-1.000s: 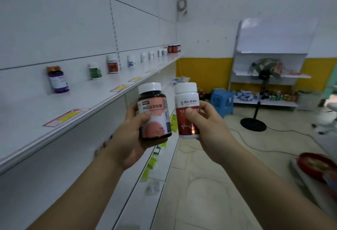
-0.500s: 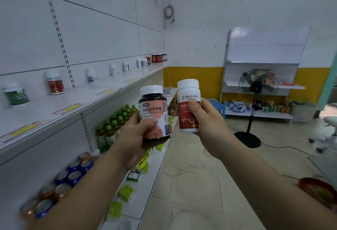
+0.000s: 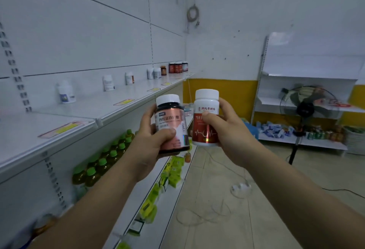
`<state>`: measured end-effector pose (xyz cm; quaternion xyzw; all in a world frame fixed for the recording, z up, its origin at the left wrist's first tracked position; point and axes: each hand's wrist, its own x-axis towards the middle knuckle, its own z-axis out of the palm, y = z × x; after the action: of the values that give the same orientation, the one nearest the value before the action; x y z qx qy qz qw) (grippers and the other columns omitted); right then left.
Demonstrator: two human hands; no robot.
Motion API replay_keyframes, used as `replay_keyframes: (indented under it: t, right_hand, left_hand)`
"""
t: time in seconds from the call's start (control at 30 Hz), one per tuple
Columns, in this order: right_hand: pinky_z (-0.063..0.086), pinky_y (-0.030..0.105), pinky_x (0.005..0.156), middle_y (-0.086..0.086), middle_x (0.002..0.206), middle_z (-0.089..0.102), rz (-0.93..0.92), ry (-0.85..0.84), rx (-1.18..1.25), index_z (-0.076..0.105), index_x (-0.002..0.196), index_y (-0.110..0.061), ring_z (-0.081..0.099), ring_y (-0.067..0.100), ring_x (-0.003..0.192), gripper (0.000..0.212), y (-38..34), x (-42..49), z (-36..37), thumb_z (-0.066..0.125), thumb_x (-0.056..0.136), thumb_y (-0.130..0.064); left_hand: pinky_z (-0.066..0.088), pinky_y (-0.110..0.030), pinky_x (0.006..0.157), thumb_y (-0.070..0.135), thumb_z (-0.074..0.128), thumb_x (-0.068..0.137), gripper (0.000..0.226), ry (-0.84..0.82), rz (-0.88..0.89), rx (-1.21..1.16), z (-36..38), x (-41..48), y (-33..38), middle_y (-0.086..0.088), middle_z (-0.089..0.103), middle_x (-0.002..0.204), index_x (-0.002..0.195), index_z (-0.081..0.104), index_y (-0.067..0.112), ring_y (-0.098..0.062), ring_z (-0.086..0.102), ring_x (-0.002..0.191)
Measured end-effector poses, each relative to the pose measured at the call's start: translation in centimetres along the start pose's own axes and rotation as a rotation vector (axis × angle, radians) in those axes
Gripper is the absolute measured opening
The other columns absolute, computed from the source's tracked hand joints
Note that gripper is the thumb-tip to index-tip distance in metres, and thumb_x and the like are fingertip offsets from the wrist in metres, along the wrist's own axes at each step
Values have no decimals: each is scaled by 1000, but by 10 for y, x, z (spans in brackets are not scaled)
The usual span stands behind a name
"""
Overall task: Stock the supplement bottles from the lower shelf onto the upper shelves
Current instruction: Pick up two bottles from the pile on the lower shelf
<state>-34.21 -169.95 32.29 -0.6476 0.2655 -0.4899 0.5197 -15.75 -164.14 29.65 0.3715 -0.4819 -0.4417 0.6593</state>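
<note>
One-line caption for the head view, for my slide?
Left hand holds a dark bottle, right hand a white bottle, beside the upper shelf.

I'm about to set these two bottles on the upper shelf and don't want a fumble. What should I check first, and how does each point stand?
1. Left hand grips the dark bottle firmly: ok, fingers wrap its body.
2. Right hand grips the white bottle: ok.
3. Both caps on: ok, white caps seated.
4. Bottles upright: ok, the dark one only slightly tilted.
5. Free space on the upper shelf: ok, wide gaps between the standing bottles.
6. Which price tag matches each bottle: cannot tell, tags too blurred.
</note>
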Motion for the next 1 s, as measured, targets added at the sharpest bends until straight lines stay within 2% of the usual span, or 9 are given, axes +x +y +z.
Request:
replay_keyframes:
  t: [0.2,0.37,0.47,0.57,0.83,0.93,1.0]
  right_hand:
    - [56,33,67,-1,107,65,20,38,-24,42,130,-42,68,15,88,51,18,114,-49,63,87,-24]
    - [55,28,61,-4,104,65,36,66,-50,43,125,-42,69,12,82,45,43,198,-99,63,87,-26]
    - [56,32,66,0,105,66,42,58,-45,45,129,-37,69,15,85,46,63,245,-127,63,88,-26]
    - [56,39,75,1,109,66,39,48,-48,45,127,-38,67,19,93,45,90,306,-169,63,87,-27]
    - [54,34,70,-1,107,66,54,-52,-52,49,103,-50,68,17,92,34,145,469,-278,65,86,-25]
    - [53,35,71,-1,107,65,82,-80,-4,49,103,-49,66,20,95,35,165,526,-300,64,86,-22]
    - [54,38,74,-1,107,66,105,-81,34,51,113,-44,66,20,95,36,182,565,-310,62,87,-21]
  left_hand:
    - [55,-44,68,-4,60,79,72,-48,26,33,5,141,-31,-7,66,109,130,44,45,-29,67,94]
    - [55,-44,71,8,66,68,75,-78,37,68,18,235,-60,-2,67,109,133,42,38,-25,67,95]
    - [56,-41,72,10,67,68,74,-70,42,100,25,284,-79,2,68,107,132,43,40,-23,67,96]
    - [55,-38,72,4,67,77,70,-36,65,146,39,351,-110,1,68,107,131,43,40,-22,67,95]
    - [57,-36,70,-2,62,80,66,67,52,131,85,525,-173,-1,70,105,128,44,38,-23,68,94]
    - [56,-40,74,-3,63,80,65,111,40,157,86,578,-188,0,70,105,123,45,42,-23,68,95]
    - [56,-41,76,-4,63,79,65,133,49,191,80,614,-198,2,70,103,117,45,46,-22,68,94]
